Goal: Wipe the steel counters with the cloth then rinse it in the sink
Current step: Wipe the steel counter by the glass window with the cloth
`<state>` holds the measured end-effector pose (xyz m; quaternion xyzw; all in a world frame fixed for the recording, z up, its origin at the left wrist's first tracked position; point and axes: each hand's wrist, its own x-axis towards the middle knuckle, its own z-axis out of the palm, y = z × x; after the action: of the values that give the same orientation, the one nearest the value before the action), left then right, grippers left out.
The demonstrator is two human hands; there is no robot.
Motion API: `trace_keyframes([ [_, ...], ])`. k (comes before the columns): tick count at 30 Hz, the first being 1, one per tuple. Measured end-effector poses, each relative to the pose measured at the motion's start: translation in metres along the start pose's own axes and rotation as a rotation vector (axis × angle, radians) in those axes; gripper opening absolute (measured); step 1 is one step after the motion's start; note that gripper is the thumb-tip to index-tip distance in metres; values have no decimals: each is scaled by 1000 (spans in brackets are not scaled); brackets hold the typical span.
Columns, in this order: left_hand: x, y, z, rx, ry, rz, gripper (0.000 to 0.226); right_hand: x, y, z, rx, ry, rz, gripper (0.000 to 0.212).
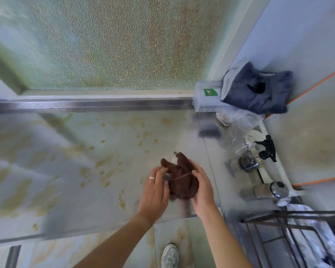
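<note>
A crumpled dark brown cloth [182,178] is held between both hands just above the steel counter [85,161], near its front right part. My left hand [155,192], with a ring on one finger, grips the cloth's left side with curled fingers. My right hand [201,186] wraps around the cloth's right side. The counter surface carries many yellowish-brown stains. No sink is in view.
A frosted window [104,41] stands behind the counter. On the right are a folded blue towel [257,89], crumpled plastic [240,120], a spray bottle [267,149], a steel canister [267,191] and a wire rack [290,238]. My shoe [169,256] is on the floor below.
</note>
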<state>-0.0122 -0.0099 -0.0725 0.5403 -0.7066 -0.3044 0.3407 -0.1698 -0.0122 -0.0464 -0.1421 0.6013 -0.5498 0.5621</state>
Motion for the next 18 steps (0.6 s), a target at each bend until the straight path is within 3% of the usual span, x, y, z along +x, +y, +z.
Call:
trace_keyframes([
  [3,18,12,-5,18,40,-14,37,17,2,-14,-578,368,-134,29],
  [5,28,6,3,169,20,20,39,28,8,-30,-897,482,-365,28],
  [7,34,-7,20,310,-77,52,46,51,27,-52,-1252,367,-630,34],
  [10,34,-26,55,503,-268,121,57,85,47,-77,-1591,187,-700,53],
  [18,92,-18,115,729,-362,26,71,101,54,-83,-1738,146,-655,63],
])
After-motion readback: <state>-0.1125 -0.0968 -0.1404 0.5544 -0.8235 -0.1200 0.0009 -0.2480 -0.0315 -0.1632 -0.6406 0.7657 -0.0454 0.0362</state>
